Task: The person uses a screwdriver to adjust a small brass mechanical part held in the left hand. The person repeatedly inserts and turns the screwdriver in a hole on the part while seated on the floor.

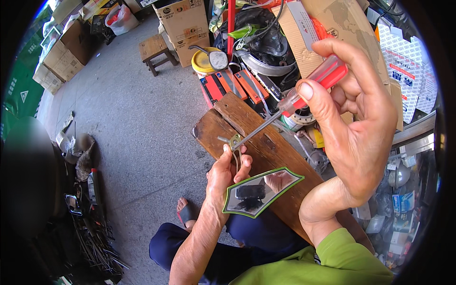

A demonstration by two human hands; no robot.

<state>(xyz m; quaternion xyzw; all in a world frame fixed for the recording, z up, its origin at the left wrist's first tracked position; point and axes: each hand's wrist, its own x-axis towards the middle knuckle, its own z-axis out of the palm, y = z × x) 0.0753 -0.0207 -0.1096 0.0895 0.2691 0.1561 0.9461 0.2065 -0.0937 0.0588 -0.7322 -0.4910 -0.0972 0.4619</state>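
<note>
My left hand [222, 170] is closed on a small brass-coloured metal bracket [234, 141] with a bolt sticking out and a thin stem below it. My right hand [354, 123] grips a screwdriver [323, 78] with a red and clear handle, thumb along the handle, its shaft running down to the bracket. Beside and below my left hand is a green-framed angular mirror [254, 194], reflective face up; I cannot tell exactly how it joins the stem. A worn wooden bench [280, 154] lies under my hands.
Beyond the bench are red-and-black battery-like blocks [247, 86], a yellow tub [202, 63] and cardboard [297, 33]. A small stool [153, 47] stands on the grey floor [133, 118]. Dark rods and clutter [95, 242] lie at left, plastic-wrapped items [389, 209] at right.
</note>
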